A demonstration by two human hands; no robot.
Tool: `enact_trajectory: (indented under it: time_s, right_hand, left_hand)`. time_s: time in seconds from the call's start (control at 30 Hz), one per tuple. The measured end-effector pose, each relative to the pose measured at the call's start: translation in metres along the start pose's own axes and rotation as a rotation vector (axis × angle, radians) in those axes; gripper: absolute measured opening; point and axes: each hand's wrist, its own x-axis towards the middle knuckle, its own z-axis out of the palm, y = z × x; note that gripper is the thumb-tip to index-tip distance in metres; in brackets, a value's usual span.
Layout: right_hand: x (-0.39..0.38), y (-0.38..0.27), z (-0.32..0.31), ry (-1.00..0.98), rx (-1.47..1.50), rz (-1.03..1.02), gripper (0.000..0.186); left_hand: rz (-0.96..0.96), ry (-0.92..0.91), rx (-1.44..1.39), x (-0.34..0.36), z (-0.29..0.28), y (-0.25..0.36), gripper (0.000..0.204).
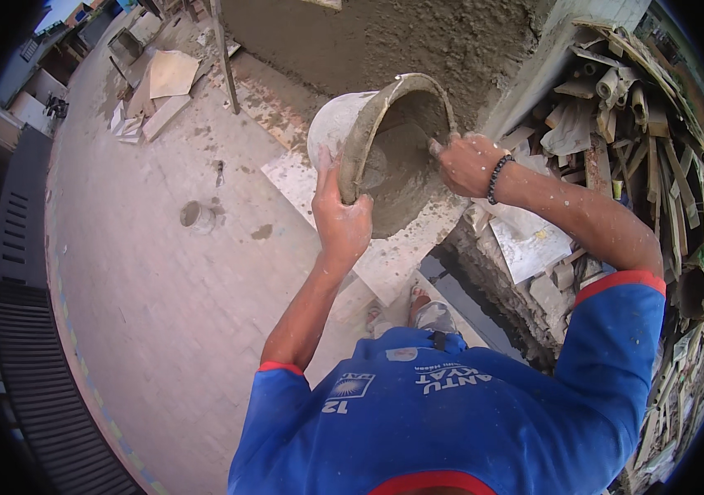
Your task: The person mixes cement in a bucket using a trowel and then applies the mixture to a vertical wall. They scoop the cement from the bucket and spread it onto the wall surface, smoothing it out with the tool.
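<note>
Holding a plastic mortar bucket [337, 122] between both hands, near 12 o'clock, just past the middle of the view. Bucket tips well over on its side, mouth turned toward 4 o'clock; base toward 10. Grey wet mortar [414, 169] coats the inner wall and crusts the rim. Cannot tell whether the base touches anything behind it.

Left hand [342, 213] at the bucket's 7 o'clock edge: thumb hooked over the rim, fingers spread up the outer wall, a firm half-curled hold. Right hand [469, 162] at the rim's 3 o'clock side — fingers curled tight, apparently round the lip; the exact contact is partly hidden. Dark beaded bracelet [497, 180] on that wrist. Mortar specks on both forearms.

Under the bucket, a spattered pale board [389, 268] lies over the paving [137, 289]. Rough mortared wall [385, 41] at 12. Wooden post [224, 62] leans at 11; flat sheets and scraps [172, 74] between 10 and 11. Small mortar-smeared pot [197, 216] near 9, well apart from the hands. Timber-scrap heap [657, 157] from 2 round to 4, a crumpled white sheet [529, 247] at 3 — dark gutter [476, 309] at 4. Sandalled feet [418, 304] near 5.
</note>
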Motion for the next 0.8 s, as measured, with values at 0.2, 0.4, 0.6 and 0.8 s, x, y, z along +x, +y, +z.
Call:
enact_trajectory:
  time_s: [0.2,0.4,0.6,0.8]
  right_hand:
    - [-0.019,-0.017,0.081,-0.081,0.667,0.194,0.041]
    - [0.0,-0.059,0.107,0.144,0.922,0.251,0.042]
    - [-0.002,-0.008,0.054,0.071,0.692,0.229,0.041]
    - [-0.019,0.041,-0.032,0.073,0.518,0.184,0.037]
  left_hand:
    - [-0.077,-0.154,0.11,-0.008,0.01,0.024,0.07]
    - [-0.132,0.042,-0.061,-0.002,0.004,-0.019,0.068]
    - [-0.2,0.099,-0.224,0.017,-0.006,-0.019,0.058]
    - [-0.202,0.161,-0.548,0.031,0.006,-0.008,0.051]
